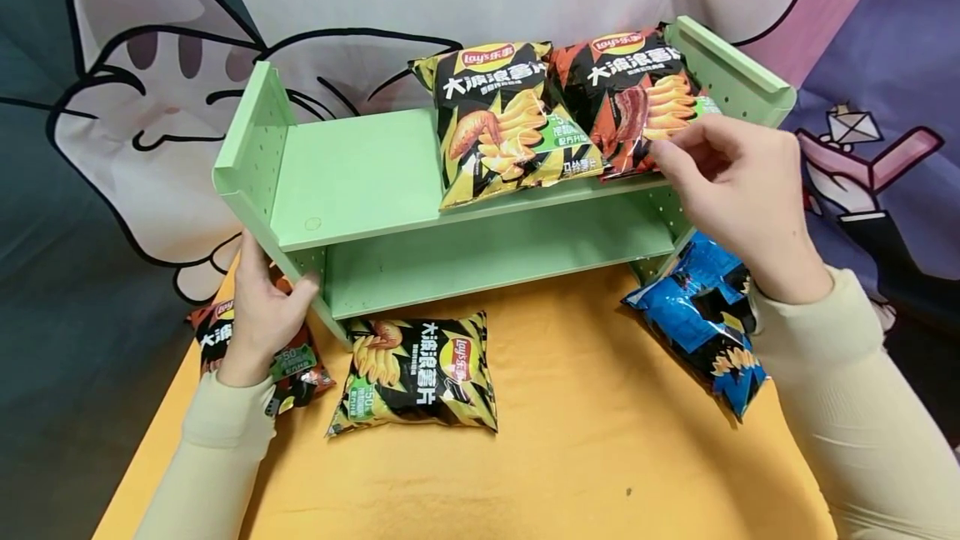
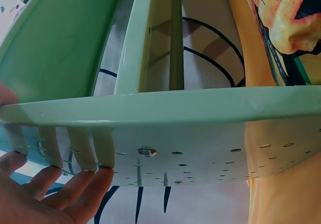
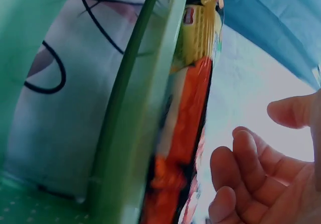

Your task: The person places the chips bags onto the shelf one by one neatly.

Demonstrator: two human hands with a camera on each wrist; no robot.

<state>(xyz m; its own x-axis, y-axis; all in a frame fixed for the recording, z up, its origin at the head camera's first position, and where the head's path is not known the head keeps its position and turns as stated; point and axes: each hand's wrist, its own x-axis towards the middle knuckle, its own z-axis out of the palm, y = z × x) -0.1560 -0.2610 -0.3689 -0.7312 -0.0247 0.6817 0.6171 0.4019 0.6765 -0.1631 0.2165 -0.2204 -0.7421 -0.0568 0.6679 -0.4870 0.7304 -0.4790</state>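
Observation:
A green two-tier shelf (image 1: 352,182) stands tilted in the head view. On its upper board lie a yellow-and-black chip bag (image 1: 491,140) and, to the right, a red-and-black one (image 1: 630,107). My left hand (image 1: 266,315) holds the left side panel; in the left wrist view its fingertips (image 2: 103,176) lie against the perforated face, the thumb across the edge. My right hand (image 1: 750,198) is at the red bag's right side, fingers loosely bent; the right wrist view shows a gap between thumb and fingers, with nothing held, beside the red bag (image 3: 188,128).
On the yellow cloth (image 1: 570,440) a yellow-and-black bag (image 1: 420,373) lies before the shelf. Another red-and-black bag (image 1: 300,365) is partly behind my left hand, and a blue bag (image 1: 697,315) lies at the right, beside my right forearm. A printed cloth hangs behind.

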